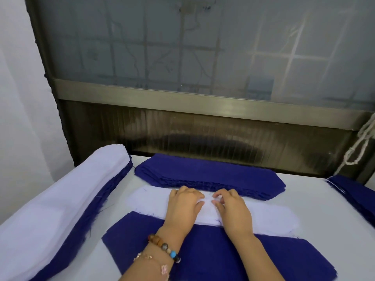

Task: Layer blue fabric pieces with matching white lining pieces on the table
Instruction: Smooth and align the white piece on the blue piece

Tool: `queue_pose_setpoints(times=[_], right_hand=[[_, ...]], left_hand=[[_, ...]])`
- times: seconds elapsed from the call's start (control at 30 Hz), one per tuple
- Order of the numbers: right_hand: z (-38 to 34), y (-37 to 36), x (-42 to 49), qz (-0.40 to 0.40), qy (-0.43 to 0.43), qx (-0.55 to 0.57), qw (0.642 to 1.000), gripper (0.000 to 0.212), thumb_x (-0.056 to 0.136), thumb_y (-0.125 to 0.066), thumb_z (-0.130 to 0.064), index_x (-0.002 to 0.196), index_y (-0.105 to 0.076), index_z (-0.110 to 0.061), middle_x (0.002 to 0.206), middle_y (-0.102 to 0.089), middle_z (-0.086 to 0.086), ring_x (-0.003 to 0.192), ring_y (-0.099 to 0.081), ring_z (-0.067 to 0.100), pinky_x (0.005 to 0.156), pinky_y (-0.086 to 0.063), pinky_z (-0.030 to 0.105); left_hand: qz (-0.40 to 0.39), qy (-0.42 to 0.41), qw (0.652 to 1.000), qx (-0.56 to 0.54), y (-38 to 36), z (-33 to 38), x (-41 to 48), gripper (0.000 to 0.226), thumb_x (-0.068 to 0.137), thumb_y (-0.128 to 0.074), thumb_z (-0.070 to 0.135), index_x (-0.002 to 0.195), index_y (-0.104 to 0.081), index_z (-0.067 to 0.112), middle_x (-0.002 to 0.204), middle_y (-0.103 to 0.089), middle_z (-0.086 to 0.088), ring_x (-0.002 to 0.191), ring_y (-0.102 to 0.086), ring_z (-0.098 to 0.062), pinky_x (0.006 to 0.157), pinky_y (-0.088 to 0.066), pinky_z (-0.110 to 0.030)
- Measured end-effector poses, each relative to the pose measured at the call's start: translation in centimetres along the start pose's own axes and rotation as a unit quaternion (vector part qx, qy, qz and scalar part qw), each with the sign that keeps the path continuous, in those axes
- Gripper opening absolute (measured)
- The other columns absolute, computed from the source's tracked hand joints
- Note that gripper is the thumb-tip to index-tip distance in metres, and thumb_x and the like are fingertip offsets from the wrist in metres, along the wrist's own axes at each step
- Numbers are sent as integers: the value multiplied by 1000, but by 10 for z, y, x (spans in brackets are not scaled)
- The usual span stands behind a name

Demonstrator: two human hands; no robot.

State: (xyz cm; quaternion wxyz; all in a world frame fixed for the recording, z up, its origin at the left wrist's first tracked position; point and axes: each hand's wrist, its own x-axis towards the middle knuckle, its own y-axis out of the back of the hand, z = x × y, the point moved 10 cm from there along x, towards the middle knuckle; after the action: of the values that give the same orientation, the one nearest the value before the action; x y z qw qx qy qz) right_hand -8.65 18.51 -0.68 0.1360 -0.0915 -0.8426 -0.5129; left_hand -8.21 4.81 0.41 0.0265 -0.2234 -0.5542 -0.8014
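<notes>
A stack of white lining pieces lies across the middle of the table. My left hand and my right hand rest on its centre, close together. Both have curled fingers that pinch the top white lining piece, which puckers between them. A pile of blue fabric pieces lies just behind the lining. A broad blue fabric piece lies in front of it, under my wrists. My left wrist wears bead bracelets.
A tall stack of white-topped blue layers runs along the left side of the white table. More blue pieces lie at the right edge. A dark window frame and frosted glass stand right behind the table.
</notes>
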Motion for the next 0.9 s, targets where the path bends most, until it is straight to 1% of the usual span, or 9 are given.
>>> queue_pose_setpoints(times=[0.1,0.2,0.3,0.4,0.5,0.6,0.7,0.8,0.9], right_hand=[[-3,0,-2,-7,4,-17,1000,30,100,-45,-35,129,-51,-30,117,-50,-3,104,-52,14,80,-46,24],[-5,0,-3,-12,7,-26,1000,34,100,-46,-33,133,-50,-30,117,-49,-3,104,-52,14,82,-46,24],[-7,-1,-4,-13,17,-14,1000,31,98,-51,-31,129,-56,-30,109,-45,-5,99,-50,11,79,-46,22],[-10,3,-5,2,27,-18,999,22,95,-57,-30,117,-61,-30,104,-40,-8,96,-43,8,73,-44,19],[-11,6,-5,11,22,-56,998,19,94,-59,-31,112,-58,-28,114,-38,-7,101,-35,9,72,-40,17],[-10,6,-4,3,18,-85,996,20,95,-55,-34,115,-54,-28,125,-38,-7,109,-36,13,80,-44,21],[-9,4,-4,-9,13,-98,995,18,97,-50,-35,115,-49,-30,122,-43,-10,111,-36,14,86,-37,25],[-10,2,-4,-10,20,-91,996,11,98,-49,-29,108,-46,-31,116,-46,-13,112,-34,13,89,-28,27],[-13,1,-5,-6,41,-76,996,16,97,-51,-20,98,-42,-33,104,-46,-17,109,-34,11,94,-23,28]], left_hand=[[11,2,1000,-5,6,1,-1,26,96,-49,37,119,-62,36,120,-60,20,112,-46,-4,92,-25,-23],[19,-4,1000,-21,10,4,-4,20,94,-54,32,110,-66,34,113,-64,20,108,-48,-3,93,-20,-22],[24,-21,999,-42,13,9,-7,15,92,-56,25,102,-63,34,101,-62,17,101,-50,-2,104,-18,-21],[23,-25,998,-47,14,12,-8,13,90,-55,19,95,-50,30,84,-53,14,85,-45,-4,108,-23,-27],[11,-15,999,-45,12,10,-7,16,88,-53,21,93,-40,31,81,-50,13,83,-43,-7,110,-21,-30],[2,-5,999,-37,14,3,-6,19,85,-52,32,102,-44,33,85,-49,16,91,-45,-8,110,-18,-33],[15,11,1000,10,21,-12,-6,14,82,-48,48,87,-49,35,79,-49,17,88,-39,-6,100,-20,-33],[27,52,997,48,30,-35,-4,34,83,-39,61,73,-52,31,73,-53,15,84,-38,-7,83,-16,-30],[20,78,994,69,37,-56,-2,45,80,-37,71,70,-55,31,75,-50,15,85,-39,-8,76,-15,-32]])
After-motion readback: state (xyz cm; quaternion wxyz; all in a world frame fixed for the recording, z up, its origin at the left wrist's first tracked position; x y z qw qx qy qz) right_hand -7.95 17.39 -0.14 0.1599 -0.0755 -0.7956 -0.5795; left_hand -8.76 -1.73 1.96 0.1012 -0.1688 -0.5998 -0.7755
